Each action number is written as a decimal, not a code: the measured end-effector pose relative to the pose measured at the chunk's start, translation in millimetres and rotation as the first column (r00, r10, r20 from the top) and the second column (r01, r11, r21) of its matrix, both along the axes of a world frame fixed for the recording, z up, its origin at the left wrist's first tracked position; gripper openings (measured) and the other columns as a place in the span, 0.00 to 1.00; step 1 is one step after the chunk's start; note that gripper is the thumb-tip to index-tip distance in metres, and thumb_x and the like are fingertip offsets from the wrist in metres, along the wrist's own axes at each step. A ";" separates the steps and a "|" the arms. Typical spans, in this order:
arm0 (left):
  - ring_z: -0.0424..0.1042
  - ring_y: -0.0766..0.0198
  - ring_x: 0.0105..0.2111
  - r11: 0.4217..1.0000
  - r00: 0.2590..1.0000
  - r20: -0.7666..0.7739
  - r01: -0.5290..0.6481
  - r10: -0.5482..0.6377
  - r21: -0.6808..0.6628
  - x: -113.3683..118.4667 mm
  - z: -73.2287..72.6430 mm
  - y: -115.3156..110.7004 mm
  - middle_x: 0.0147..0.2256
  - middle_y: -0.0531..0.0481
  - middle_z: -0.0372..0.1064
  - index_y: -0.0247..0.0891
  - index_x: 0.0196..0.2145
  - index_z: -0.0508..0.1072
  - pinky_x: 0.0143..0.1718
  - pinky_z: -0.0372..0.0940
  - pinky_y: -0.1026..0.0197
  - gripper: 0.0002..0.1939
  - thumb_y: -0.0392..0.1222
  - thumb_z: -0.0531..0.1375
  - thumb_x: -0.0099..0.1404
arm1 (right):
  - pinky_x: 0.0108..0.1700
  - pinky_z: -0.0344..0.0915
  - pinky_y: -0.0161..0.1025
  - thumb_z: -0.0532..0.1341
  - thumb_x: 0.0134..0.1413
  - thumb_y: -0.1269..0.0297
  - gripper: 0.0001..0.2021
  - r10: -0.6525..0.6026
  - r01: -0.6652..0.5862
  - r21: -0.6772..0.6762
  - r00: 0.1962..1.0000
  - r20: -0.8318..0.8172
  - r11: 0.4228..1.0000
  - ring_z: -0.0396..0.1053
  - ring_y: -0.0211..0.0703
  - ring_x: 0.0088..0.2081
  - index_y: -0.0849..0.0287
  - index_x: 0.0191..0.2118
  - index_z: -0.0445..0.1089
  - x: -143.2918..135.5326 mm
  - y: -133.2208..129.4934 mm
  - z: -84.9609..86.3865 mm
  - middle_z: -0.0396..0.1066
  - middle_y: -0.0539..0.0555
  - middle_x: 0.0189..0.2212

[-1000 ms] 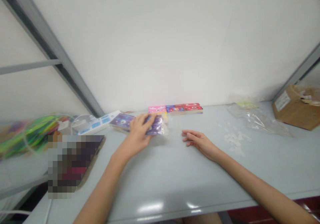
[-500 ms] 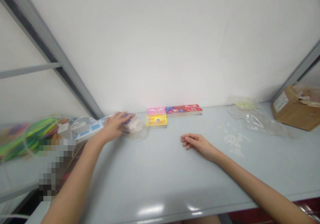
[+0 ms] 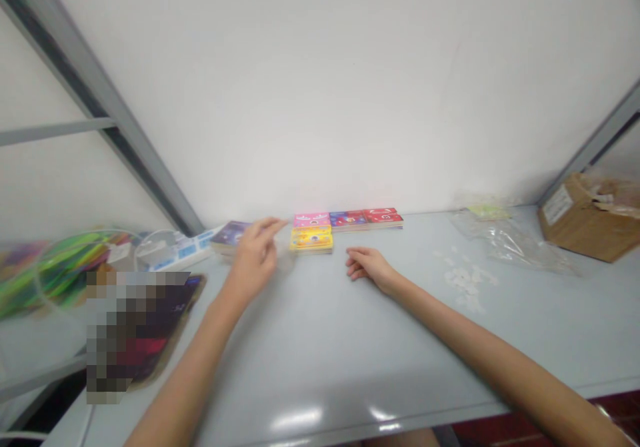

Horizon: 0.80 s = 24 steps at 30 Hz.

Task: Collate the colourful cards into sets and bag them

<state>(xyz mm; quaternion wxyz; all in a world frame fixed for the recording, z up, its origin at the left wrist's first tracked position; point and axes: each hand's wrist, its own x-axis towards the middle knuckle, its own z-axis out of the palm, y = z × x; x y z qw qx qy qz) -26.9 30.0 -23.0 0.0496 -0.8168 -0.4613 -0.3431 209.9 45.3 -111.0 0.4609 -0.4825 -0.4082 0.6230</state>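
Note:
My left hand hovers over the left part of the table, fingers stretched to the right and slightly blurred; I see nothing held in them. Just behind it lies a purple stack of cards or packets. A clear plastic edge shows beside the fingers, mostly hidden by the hand. My right hand rests on the table with loosely bent fingers and nothing visible in them. Between and beyond the hands stand a pink stack, a yellow stack, a blue-purple stack and a red stack.
Small white pieces are scattered right of my right forearm. Further back lie a clear plastic bag and an open cardboard box. At left are a power strip, a phone-like dark device and bright green strips.
My left hand has come off the purple stack and moved right, leaving the stack in place. My right hand has shifted slightly left and up. The dark device at left is now more exposed.

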 end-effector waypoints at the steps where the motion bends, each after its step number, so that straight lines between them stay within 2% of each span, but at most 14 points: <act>1: 0.61 0.61 0.48 0.997 0.997 0.037 0.073 -0.072 -0.013 12.2 -6.4 -3.0 0.46 0.45 0.62 0.37 0.48 0.66 0.51 0.56 0.56 0.19 0.33 0.44 0.62 | 0.19 0.65 0.30 0.53 0.53 0.71 0.04 0.007 -0.007 -0.003 1.000 -0.007 1.000 0.64 0.31 0.18 0.65 0.34 0.63 -3.7 5.0 0.3 0.65 0.50 0.22; 4: 0.59 0.62 0.50 0.983 0.988 -0.034 0.149 -0.154 -0.107 43.4 -33.0 -4.5 0.48 0.44 0.60 0.35 0.50 0.62 0.53 0.54 0.58 0.18 0.36 0.45 0.64 | 0.19 0.64 0.29 0.53 0.54 0.69 0.06 0.027 -0.028 -0.013 0.999 -0.021 1.000 0.64 0.31 0.17 0.64 0.29 0.62 -12.0 16.6 1.7 0.65 0.50 0.20; 7: 0.52 0.58 0.55 0.989 0.965 -0.259 0.013 -0.052 -0.149 63.9 -55.2 6.2 0.54 0.39 0.54 0.34 0.54 0.55 0.54 0.52 0.55 0.21 0.35 0.49 0.62 | 0.19 0.63 0.29 0.53 0.54 0.69 0.07 0.070 -0.071 -0.035 0.997 -0.038 0.997 0.64 0.32 0.17 0.64 0.28 0.63 -15.3 23.5 4.7 0.66 0.51 0.19; 9: 0.50 0.53 0.56 0.986 0.954 -0.301 -0.060 0.012 -0.152 72.5 -61.4 18.1 0.54 0.35 0.52 0.31 0.54 0.54 0.54 0.50 0.50 0.23 0.34 0.51 0.60 | 0.19 0.63 0.30 0.53 0.54 0.68 0.07 0.111 -0.115 -0.061 0.992 -0.054 0.992 0.65 0.33 0.18 0.65 0.28 0.64 -15.8 27.3 7.6 0.67 0.52 0.20; 11: 0.51 0.47 0.55 0.980 0.943 -0.328 -0.113 0.055 -0.161 78.0 -61.4 30.3 0.53 0.31 0.53 0.28 0.53 0.55 0.52 0.50 0.46 0.24 0.34 0.54 0.58 | 0.18 0.63 0.32 0.53 0.54 0.68 0.07 0.159 -0.166 -0.091 0.984 -0.078 0.982 0.64 0.34 0.17 0.65 0.29 0.64 -16.0 31.7 10.1 0.69 0.53 0.22; 13: 0.57 0.46 0.51 0.974 0.928 -0.369 -0.133 0.057 -0.183 81.1 -57.9 40.4 0.49 0.32 0.58 0.29 0.50 0.59 0.49 0.52 0.45 0.21 0.33 0.55 0.58 | 0.18 0.62 0.33 0.53 0.53 0.67 0.06 0.201 -0.214 -0.115 0.972 -0.119 0.970 0.63 0.34 0.16 0.64 0.30 0.64 -16.4 36.6 11.4 0.69 0.52 0.22; 17: 0.63 0.47 0.45 0.970 0.892 -0.452 -0.118 0.010 -0.212 81.6 -51.1 52.2 0.42 0.38 0.65 0.33 0.39 0.67 0.47 0.53 0.46 0.12 0.35 0.58 0.56 | 0.17 0.56 0.30 0.51 0.53 0.70 0.07 0.264 -0.310 -0.150 0.928 -0.264 0.939 0.54 0.30 0.13 0.61 0.25 0.59 -14.8 44.7 10.1 0.57 0.45 0.14; 19: 0.63 0.48 0.44 0.970 0.876 -0.481 -0.108 -0.010 -0.216 80.0 -50.0 56.3 0.41 0.39 0.66 0.34 0.38 0.68 0.47 0.53 0.47 0.11 0.37 0.59 0.55 | 0.19 0.55 0.30 0.49 0.54 0.69 0.10 0.286 -0.360 -0.162 0.890 -0.355 0.919 0.52 0.30 0.14 0.60 0.23 0.56 -12.0 46.8 8.5 0.53 0.44 0.13; 24: 0.65 0.51 0.41 0.965 0.846 -0.528 -0.071 -0.075 -0.251 74.6 -51.1 65.9 0.38 0.41 0.66 0.34 0.37 0.68 0.42 0.58 0.54 0.12 0.40 0.60 0.54 | 0.22 0.57 0.31 0.44 0.57 0.66 0.13 0.273 -0.421 -0.192 0.811 -0.517 0.886 0.54 0.32 0.17 0.60 0.24 0.55 -4.3 49.7 5.0 0.54 0.46 0.15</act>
